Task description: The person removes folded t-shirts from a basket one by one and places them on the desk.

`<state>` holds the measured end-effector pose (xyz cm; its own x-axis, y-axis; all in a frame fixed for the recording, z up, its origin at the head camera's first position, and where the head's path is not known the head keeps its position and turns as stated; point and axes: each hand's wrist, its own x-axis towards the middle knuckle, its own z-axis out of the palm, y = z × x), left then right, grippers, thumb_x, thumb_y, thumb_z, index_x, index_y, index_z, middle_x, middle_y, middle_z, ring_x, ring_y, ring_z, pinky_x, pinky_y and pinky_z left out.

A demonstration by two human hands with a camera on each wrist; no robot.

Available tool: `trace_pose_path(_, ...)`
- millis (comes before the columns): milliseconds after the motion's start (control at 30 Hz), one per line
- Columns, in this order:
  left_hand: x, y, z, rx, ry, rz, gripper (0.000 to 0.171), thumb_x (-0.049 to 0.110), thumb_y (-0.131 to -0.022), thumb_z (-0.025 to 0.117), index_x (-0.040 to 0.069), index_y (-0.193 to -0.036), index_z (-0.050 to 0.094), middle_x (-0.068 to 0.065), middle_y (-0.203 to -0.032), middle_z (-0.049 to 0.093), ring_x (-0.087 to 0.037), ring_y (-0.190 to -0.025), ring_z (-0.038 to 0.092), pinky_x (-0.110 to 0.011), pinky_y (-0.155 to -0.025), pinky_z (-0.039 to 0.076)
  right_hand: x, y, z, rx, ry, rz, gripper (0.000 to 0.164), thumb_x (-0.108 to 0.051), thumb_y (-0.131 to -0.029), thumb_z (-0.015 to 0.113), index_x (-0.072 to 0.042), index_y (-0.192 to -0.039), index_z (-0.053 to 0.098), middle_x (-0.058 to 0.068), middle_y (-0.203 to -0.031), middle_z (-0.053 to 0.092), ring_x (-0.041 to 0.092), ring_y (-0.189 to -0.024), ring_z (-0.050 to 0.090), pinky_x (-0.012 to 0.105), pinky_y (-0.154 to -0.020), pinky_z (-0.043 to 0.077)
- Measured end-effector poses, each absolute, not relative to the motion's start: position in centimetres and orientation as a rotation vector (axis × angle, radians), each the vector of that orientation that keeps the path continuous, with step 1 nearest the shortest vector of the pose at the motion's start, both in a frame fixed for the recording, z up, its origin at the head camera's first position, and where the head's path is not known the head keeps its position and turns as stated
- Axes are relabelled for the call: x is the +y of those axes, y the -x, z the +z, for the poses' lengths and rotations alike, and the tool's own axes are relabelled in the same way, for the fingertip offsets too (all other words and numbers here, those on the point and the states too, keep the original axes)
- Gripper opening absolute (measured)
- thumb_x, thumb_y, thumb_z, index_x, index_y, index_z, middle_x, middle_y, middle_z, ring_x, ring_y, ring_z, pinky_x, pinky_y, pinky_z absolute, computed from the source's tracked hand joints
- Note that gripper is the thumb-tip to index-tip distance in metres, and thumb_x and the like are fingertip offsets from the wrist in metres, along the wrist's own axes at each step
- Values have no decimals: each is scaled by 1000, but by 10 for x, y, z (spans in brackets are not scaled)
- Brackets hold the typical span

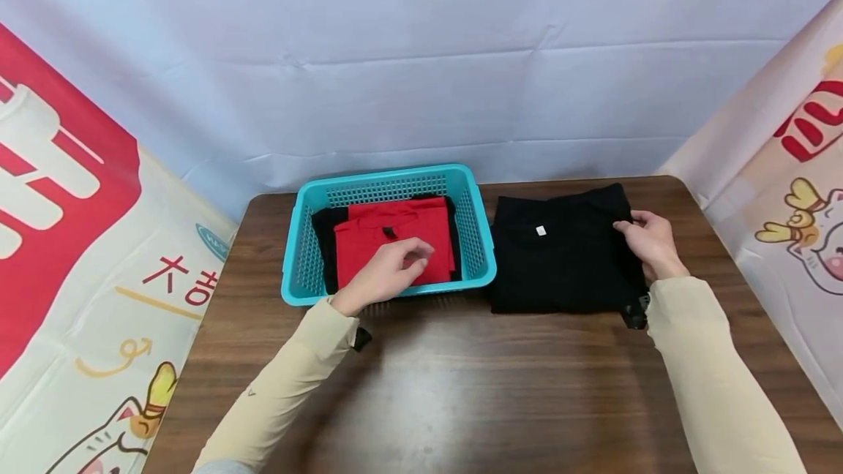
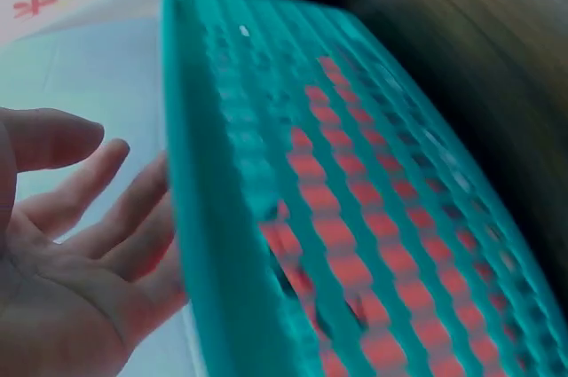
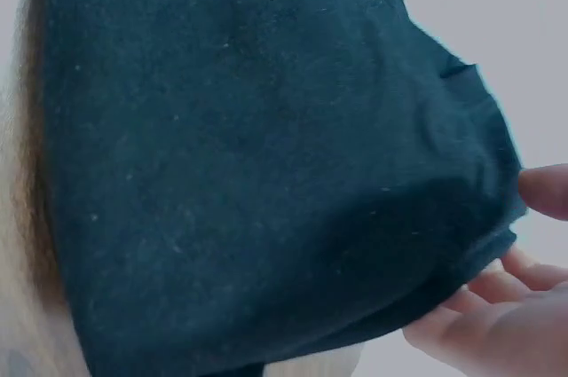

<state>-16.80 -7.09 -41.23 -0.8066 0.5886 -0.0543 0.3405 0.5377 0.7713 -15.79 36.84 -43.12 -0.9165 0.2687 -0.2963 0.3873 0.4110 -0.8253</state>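
Note:
A folded black T-shirt (image 1: pixel 560 262) with a small white neck tag lies to the right of a turquoise plastic basket (image 1: pixel 485 262). At the shirt's right edge, my right hand (image 1: pixel 648 240) pinches the cloth. The right wrist view shows the thumb (image 3: pixel 543 191) at the fabric's edge and the other fingers under it. My left hand (image 1: pixel 394 269) is over the basket's front rim with relaxed, bent fingers and nothing in them. Inside the basket, folded red shirts (image 1: pixel 421 229) rest on black cloth (image 1: pixel 324 229). Through the basket's slotted side, red fabric (image 2: pixel 342 226) shows in the left wrist view.
The brown wooden table (image 1: pixel 421 386) carries everything. Behind it hangs a pale cloth backdrop (image 1: pixel 421 57). Printed banners stand along the left (image 1: pixel 53 203) and right sides. Black wrist straps show at both cuffs.

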Motion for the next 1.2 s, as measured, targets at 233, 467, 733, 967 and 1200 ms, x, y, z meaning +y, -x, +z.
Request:
trace_pose_path(233,-113,171,-425,2578,-681,1146,31,19,-97,56,10,-127,58,-5,-127,61,-20,-110,60,-41,-94,53,371,160,-425,2397,-683,-1633,68,-36,-100,39,0,-153,16,25,-159,7,41,-145,17,51,-115,27)
trace_pose_path(467,-139,177,-435,2690,-488,1149,30,19,-96,57,11,-125,59,-8,-125,62,-25,-109,60,-44,-93,53,367,163,-424,2478,-681,-1608,65,-36,-100,41,0,-151,25,18,-141,38,43,-133,34,51,-110,35)
trace_pose_path(733,-152,184,-442,2763,-221,1120,34,17,-94,58,7,-126,57,-15,-126,59,-31,-106,59,-47,-92,51,342,172,-419,2599,-660,-1692,39,-32,-98,48,-13,-132,50,-18,-102,43,14,-110,49,35,-103,41)
trace_pose_path(967,-149,195,-439,2765,-127,1097,40,20,-96,55,3,-132,50,-19,-132,53,-35,-118,52,-50,-97,48,299,182,-403,2549,-506,-1934,16,-20,-97,53,-23,-113,55,-14,-103,52,-3,-91,54,9,-76,48)
trace_pose_path(1200,-148,200,-445,2686,100,1140,50,23,-97,53,6,-142,39,-18,-142,42,-34,-128,42,-52,-103,43,243,187,-399,2523,-324,-2021,33,-11,-98,51,-3,-130,50,-5,-110,57,6,-98,58,15,-83,52)
